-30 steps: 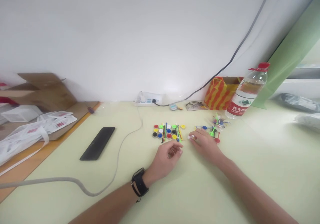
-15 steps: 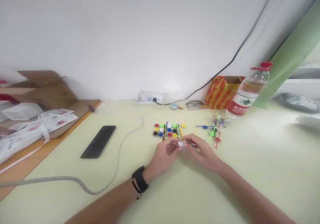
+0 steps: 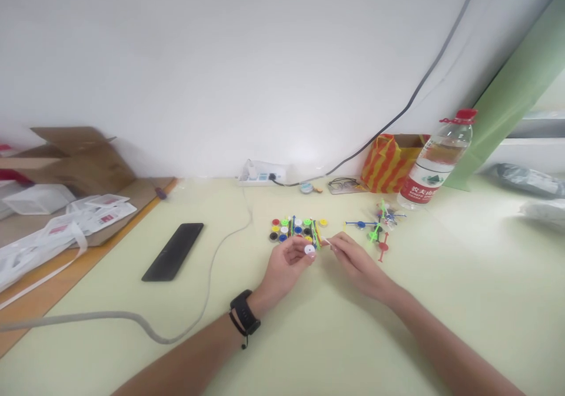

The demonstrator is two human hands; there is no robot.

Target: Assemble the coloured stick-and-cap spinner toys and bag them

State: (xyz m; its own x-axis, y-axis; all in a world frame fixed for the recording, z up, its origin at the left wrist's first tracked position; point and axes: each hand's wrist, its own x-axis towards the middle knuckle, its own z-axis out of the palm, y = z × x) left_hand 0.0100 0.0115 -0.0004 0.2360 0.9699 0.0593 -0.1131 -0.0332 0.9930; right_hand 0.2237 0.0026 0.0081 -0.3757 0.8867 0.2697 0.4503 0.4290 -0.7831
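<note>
Pinching a white disc (image 3: 309, 249) in the grip of the left hand (image 3: 282, 270), over mid-worktop (image 3: 300, 349); clamping a white stick (image 3: 326, 242) in the grip of the right hand (image 3: 358, 265), just beside. Noted coloured discs (image 3: 298, 230) and coloured sticks (image 3: 316, 232) just beyond the left hand, partly blocked by it. Logged arrowed pieces (image 3: 384, 247) near the right hand; black slab (image 3: 173, 252) and cable (image 3: 210, 275) toward the left edge; power strip (image 3: 263, 176), bag (image 3: 383, 163) and bottle (image 3: 432, 166) along the far edge.
</note>
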